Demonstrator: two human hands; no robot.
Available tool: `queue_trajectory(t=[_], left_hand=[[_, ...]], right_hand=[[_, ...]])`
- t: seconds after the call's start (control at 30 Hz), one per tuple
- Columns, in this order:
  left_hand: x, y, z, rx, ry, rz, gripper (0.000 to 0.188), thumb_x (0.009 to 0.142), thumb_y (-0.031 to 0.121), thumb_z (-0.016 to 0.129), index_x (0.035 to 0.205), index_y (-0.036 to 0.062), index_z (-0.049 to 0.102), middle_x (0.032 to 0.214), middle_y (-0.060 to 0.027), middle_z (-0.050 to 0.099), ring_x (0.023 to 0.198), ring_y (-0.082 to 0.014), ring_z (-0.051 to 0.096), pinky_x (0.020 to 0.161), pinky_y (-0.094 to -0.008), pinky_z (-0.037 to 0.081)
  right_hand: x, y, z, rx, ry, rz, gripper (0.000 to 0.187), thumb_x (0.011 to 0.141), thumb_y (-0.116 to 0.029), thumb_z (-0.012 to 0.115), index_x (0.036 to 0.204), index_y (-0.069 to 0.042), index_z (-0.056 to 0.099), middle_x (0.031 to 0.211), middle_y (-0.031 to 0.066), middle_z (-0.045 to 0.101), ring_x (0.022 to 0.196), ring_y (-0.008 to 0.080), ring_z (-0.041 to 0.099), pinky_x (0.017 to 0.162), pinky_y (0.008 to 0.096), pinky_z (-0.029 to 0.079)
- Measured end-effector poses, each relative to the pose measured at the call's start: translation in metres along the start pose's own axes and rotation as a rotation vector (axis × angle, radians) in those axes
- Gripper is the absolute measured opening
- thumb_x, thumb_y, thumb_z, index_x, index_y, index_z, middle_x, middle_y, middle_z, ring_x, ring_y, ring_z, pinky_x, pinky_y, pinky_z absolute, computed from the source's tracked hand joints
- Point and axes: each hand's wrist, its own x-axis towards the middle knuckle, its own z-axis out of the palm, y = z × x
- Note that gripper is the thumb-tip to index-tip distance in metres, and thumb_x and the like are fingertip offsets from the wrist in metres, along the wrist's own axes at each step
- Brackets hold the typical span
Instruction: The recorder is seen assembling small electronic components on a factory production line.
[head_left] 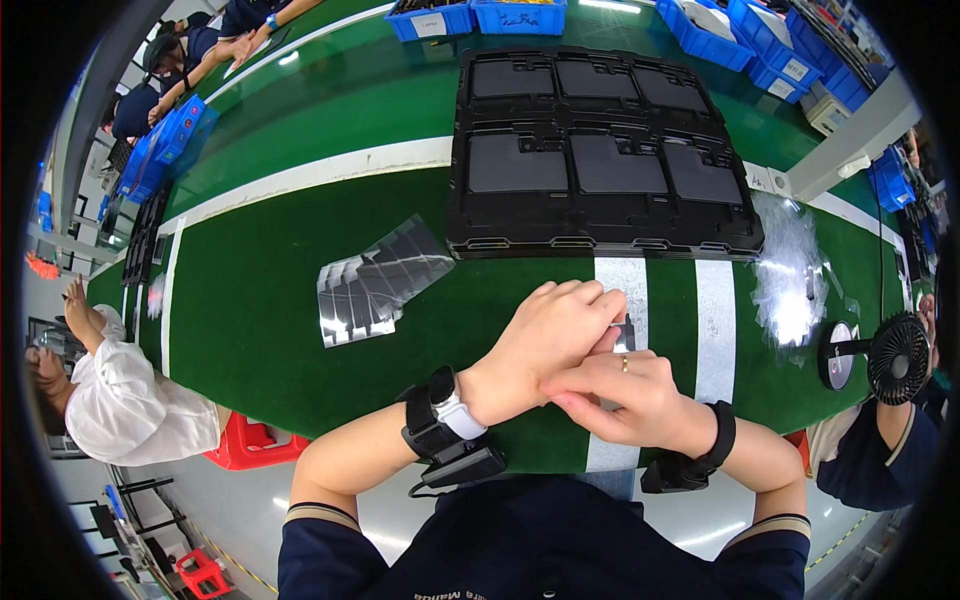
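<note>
My left hand (pixel 548 335) is over the green mat, its back up and its fingers curled closed. A small dark piece with a clear edge (pixel 626 332) shows just past its fingertips; its kind I cannot make out. Close against it, my right hand (pixel 630 398), with a ring on one finger, has thumb and fingers drawn together in a pinch near the left wrist. Whatever is between those fingers is hidden. To the left lie clear film sheets (pixel 375 285) with dark strips. Beyond my hands stands a black tray (pixel 605 228) with grey flat panels in its compartments.
Clear plastic film pieces (pixel 790 270) are heaped at the right, behind a small black fan (pixel 898 358). Blue bins (pixel 520 17) line the far side. A metal post (pixel 850 140) rises at the right. A person in white (pixel 135 395) sits at the left, another (pixel 880 455) at the right.
</note>
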Motion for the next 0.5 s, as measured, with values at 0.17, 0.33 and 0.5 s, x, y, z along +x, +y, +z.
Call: queue_trajectory(t=[0.17, 0.33, 0.5], left_hand=[[0.0008, 0.0006, 0.0001, 0.003, -0.001, -0.002, 0.009, 0.08, 0.011, 0.057, 0.083, 0.004, 0.052, 0.074, -0.0092, 0.054, 0.073, -0.0265, 0.056, 0.065, -0.0375, 0.042], [0.0, -0.0001, 0.0006, 0.003, 0.015, 0.014, 0.01, 0.08, 0.011, 0.058, 0.083, 0.0037, 0.052, 0.073, -0.0095, 0.054, 0.073, -0.0269, 0.056, 0.064, -0.0375, 0.042], [0.0, -0.0011, 0.0023, -0.003, 0.026, 0.023, 0.01, 0.08, 0.011, 0.057, 0.083, 0.0036, 0.051, 0.074, -0.0097, 0.054, 0.073, -0.0271, 0.055, 0.064, -0.0376, 0.042]], right_hand=[[-0.0017, 0.0017, 0.0005, -0.032, 0.008, -0.042, 0.018, 0.074, -0.003, 0.069, 0.091, -0.004, 0.065, 0.073, 0.0079, 0.064, 0.063, 0.0214, 0.063, 0.058, 0.0291, 0.051], [-0.0005, 0.0021, 0.0025, -0.02, 0.023, -0.041, 0.018, 0.075, -0.002, 0.068, 0.092, -0.003, 0.065, 0.074, 0.0083, 0.064, 0.064, 0.0219, 0.063, 0.058, 0.0293, 0.051], [0.0, 0.0006, 0.0026, -0.011, 0.005, -0.047, 0.017, 0.075, -0.001, 0.067, 0.092, -0.002, 0.063, 0.073, 0.0085, 0.064, 0.062, 0.0224, 0.062, 0.056, 0.0296, 0.05]])
